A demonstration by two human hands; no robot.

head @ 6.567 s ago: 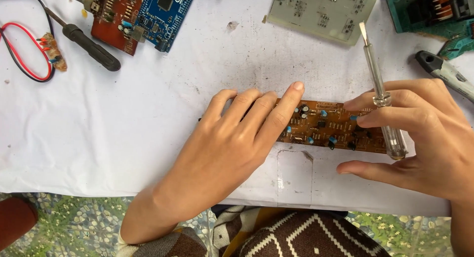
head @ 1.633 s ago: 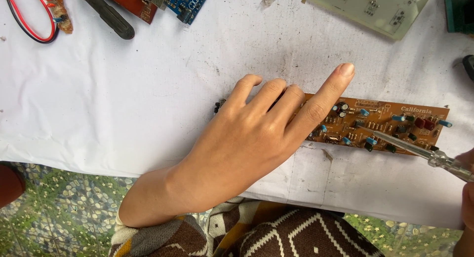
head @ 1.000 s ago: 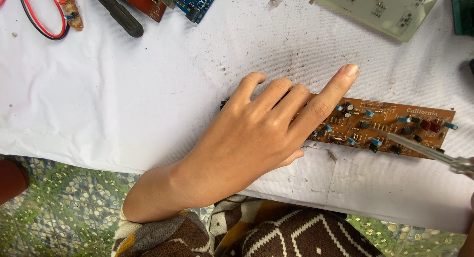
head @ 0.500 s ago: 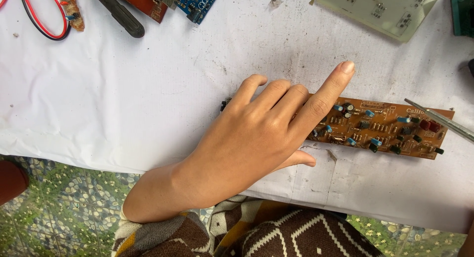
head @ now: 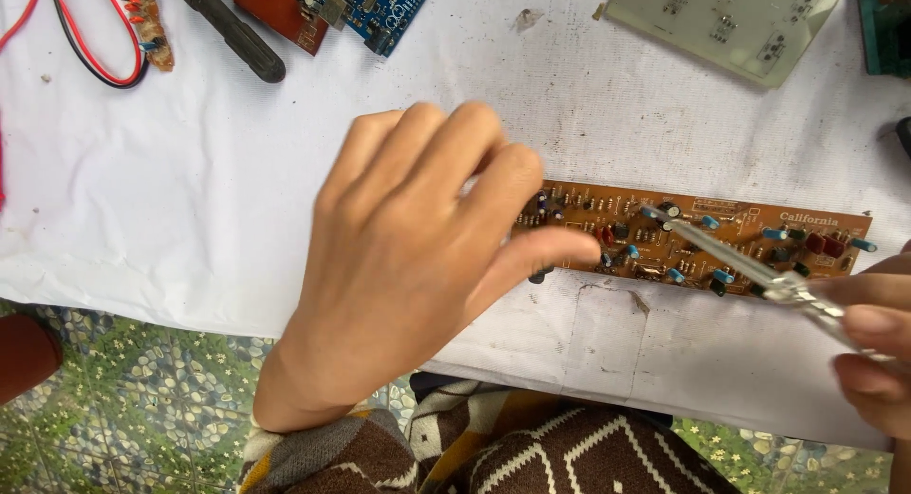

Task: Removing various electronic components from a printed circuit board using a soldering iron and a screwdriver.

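two hands (head: 408, 266), one long orange circuit board (head: 740, 238), one metal screwdriver (head: 740, 266), one blue board (head: 384, 5), one red board (head: 275, 5), one pale board (head: 731, 24), one black-handled tool (head: 232, 34), one white-covered desk (head: 171, 190)

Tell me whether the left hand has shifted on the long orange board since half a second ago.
Yes. The left hand has curled and drawn back toward the orange board's left end; its fingers no longer stretch along it.

Electronics repair bench: circuit boards (head: 697, 240), wires (head: 90, 48), screwdriver (head: 231, 31).
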